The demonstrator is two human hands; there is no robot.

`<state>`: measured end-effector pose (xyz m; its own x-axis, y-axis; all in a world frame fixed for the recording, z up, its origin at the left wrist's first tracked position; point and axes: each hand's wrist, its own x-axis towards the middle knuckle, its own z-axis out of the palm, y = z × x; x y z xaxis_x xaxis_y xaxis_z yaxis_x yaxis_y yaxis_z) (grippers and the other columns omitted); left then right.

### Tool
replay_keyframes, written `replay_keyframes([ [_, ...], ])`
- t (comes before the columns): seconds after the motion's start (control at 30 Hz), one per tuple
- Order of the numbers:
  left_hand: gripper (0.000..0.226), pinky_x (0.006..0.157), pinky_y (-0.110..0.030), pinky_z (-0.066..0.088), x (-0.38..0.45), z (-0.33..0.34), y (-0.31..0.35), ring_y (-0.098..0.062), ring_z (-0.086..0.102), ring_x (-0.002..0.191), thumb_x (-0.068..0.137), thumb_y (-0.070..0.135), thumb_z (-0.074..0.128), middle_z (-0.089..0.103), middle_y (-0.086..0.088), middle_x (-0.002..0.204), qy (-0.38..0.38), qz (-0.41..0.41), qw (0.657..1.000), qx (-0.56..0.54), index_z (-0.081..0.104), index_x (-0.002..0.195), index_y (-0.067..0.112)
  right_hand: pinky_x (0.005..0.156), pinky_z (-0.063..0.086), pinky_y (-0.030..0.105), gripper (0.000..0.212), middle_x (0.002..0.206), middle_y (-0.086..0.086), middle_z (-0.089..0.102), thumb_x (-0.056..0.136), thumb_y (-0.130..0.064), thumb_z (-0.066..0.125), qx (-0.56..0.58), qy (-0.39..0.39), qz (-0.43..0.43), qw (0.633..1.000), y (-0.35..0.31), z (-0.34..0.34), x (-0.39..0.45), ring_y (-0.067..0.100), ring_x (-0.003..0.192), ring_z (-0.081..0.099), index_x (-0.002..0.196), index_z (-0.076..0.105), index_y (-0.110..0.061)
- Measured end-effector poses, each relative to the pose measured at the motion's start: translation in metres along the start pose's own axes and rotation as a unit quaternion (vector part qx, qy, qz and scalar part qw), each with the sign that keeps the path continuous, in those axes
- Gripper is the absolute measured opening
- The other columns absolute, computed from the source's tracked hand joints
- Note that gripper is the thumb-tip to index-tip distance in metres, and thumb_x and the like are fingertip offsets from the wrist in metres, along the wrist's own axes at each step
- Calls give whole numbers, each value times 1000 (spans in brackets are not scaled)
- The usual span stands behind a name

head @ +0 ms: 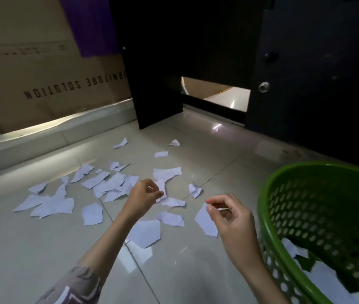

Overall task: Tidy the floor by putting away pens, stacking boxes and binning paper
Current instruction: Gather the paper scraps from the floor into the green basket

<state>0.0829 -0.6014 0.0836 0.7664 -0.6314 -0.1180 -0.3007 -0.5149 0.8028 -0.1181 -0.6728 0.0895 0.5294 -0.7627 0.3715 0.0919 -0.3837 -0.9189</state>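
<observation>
A cardboard box (42, 69) is leaning against the wall at far left as torn paper scraps (69, 194) are lying scattered across the pale tiled floor (20, 249). At centre, a person's left hand (145, 194) is pinching one lined scrap (162, 188) just above the tiles. The right hand (229, 213) is hovering with loosely curled fingers, holding nothing, beside a green perforated basket (318, 205) already containing paper pieces (327, 279).
</observation>
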Motion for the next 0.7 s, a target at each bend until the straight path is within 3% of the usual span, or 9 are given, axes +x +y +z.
replay_keyframes([
  [0.17, 10, 55, -23, 39, -1, 3, -62, -23, 57, 77, 85, 15, 65, 63, -13, 90, -1, -38, 998, 46, 58, 85, 8, 71, 52, 31, 28, 77, -16, 66, 82, 1, 61, -27, -22, 128, 991, 76, 19, -6, 6, 68, 59, 72, 63, -25],
  [0.27, 13, 61, -24, 40, 5, 8, -96, -23, 56, 80, 83, 15, 67, 63, -14, 95, -12, -44, 996, 79, 57, 87, 7, 69, 48, 29, 30, 68, -18, 66, 81, 4, 60, -45, -16, 177, 983, 105, 28, -11, 6, 61, 57, 69, 63, -24],
  [0.33, 17, 70, -27, 41, 15, 11, -120, -24, 56, 87, 82, 16, 68, 63, -14, 102, -24, -47, 992, 115, 56, 91, 7, 68, 46, 28, 31, 63, -11, 65, 80, 5, 60, -56, -2, 196, 979, 118, 32, -13, 8, 59, 56, 68, 62, -22],
  [0.43, 32, 82, -33, 42, 31, 15, -148, -28, 53, 103, 82, 23, 68, 58, -15, 113, -40, -58, 979, 190, 56, 105, 5, 67, 47, 28, 31, 69, -9, 65, 82, 7, 59, -73, 14, 217, 973, 135, 30, -17, 16, 65, 57, 68, 62, -22],
  [0.6, 62, 99, -36, 35, 58, 23, -173, -29, 40, 123, 80, 44, 65, 45, -9, 133, -110, -17, 922, 371, 42, 128, 13, 67, 49, 30, 31, 69, -23, 66, 81, 7, 59, -118, 37, 232, 965, 159, 28, -21, 17, 67, 58, 70, 63, -22],
  [0.7, 79, 103, -39, 30, 71, 30, -185, -28, 36, 127, 72, 52, 70, 40, -7, 135, -141, -15, 906, 399, 35, 132, 14, 69, 50, 34, 27, 68, -17, 67, 81, 8, 59, -136, 50, 234, 961, 161, 32, -19, 16, 68, 59, 71, 64, -17],
])
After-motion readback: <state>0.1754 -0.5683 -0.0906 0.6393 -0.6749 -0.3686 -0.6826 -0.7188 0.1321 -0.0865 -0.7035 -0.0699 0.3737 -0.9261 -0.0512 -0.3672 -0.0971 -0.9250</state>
